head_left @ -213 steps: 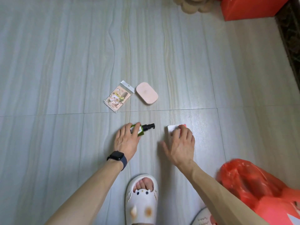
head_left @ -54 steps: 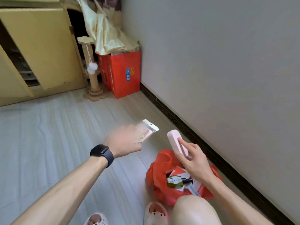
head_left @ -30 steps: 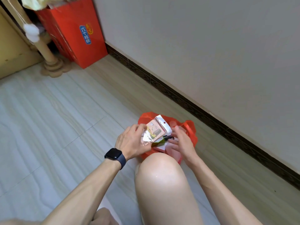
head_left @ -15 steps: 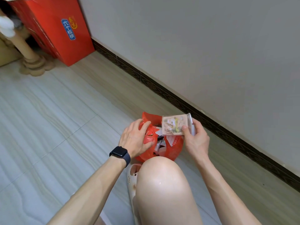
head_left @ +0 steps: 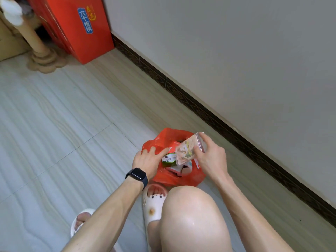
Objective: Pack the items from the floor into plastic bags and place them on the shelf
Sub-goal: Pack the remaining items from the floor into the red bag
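Observation:
A red plastic bag (head_left: 171,179) lies open on the floor in front of my knee. Inside it I see a green and white box (head_left: 168,159) and other small packages. My right hand (head_left: 211,157) pinches a clear printed packet (head_left: 186,150) and holds it tilted over the bag's mouth. My left hand (head_left: 148,160) rests on the bag's left edge with fingers spread, holding the opening apart. A dark watch sits on the left wrist.
A grey wall with a dark skirting board (head_left: 218,113) runs diagonally right of the bag. A red gift bag (head_left: 76,28) and a beige post with a scalloped base (head_left: 43,60) stand at the top left. My slippered feet (head_left: 154,200) sit below the bag.
My right hand has tipped the clear packet down toward the bag's mouth. My left hand has shifted along the bag's left rim and spread its fingers there.

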`<action>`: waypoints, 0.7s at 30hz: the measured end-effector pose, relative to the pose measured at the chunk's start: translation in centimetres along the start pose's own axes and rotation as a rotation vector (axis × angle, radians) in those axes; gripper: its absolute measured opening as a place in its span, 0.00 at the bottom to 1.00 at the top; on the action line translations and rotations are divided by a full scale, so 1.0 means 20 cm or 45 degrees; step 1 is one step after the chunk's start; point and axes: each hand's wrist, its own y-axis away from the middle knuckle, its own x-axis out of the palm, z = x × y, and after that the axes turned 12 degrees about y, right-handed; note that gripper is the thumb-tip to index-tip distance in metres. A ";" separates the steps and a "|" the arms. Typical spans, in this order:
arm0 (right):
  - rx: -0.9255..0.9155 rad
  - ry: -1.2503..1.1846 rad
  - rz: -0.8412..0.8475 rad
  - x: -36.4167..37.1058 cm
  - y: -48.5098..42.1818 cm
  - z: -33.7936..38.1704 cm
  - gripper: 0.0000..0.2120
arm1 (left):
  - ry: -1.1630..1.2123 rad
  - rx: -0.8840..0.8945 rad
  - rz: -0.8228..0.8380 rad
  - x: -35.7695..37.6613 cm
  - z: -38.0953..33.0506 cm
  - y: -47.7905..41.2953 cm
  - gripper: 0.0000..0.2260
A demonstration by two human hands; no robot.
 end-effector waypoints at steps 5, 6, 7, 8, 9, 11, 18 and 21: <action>-0.013 0.103 0.223 0.16 -0.12 0.12 0.21 | 0.184 -0.114 -0.053 -0.04 0.09 0.07 0.26; -0.039 0.144 0.257 0.19 -0.13 0.12 0.21 | 0.198 -0.112 -0.068 -0.05 0.09 0.07 0.25; -0.094 0.244 0.275 0.23 -0.13 0.11 0.20 | 0.207 -0.110 -0.085 -0.06 0.09 0.08 0.24; -0.136 0.388 0.270 0.26 -0.12 0.09 0.19 | 0.210 -0.108 -0.100 -0.08 0.08 0.08 0.24; -0.142 0.523 0.226 0.29 -0.11 0.06 0.19 | 0.211 -0.105 -0.118 -0.10 0.08 0.09 0.24; -0.114 0.649 0.061 0.31 -0.07 0.00 0.20 | 0.226 -0.100 -0.140 -0.12 0.06 0.09 0.25; 0.277 0.361 0.025 0.22 0.04 -0.24 0.36 | 0.391 -0.096 -0.154 -0.19 -0.01 0.09 0.21; 0.405 0.020 0.092 0.15 0.05 -0.28 0.22 | 0.844 -0.181 -0.097 -0.23 -0.07 0.08 0.21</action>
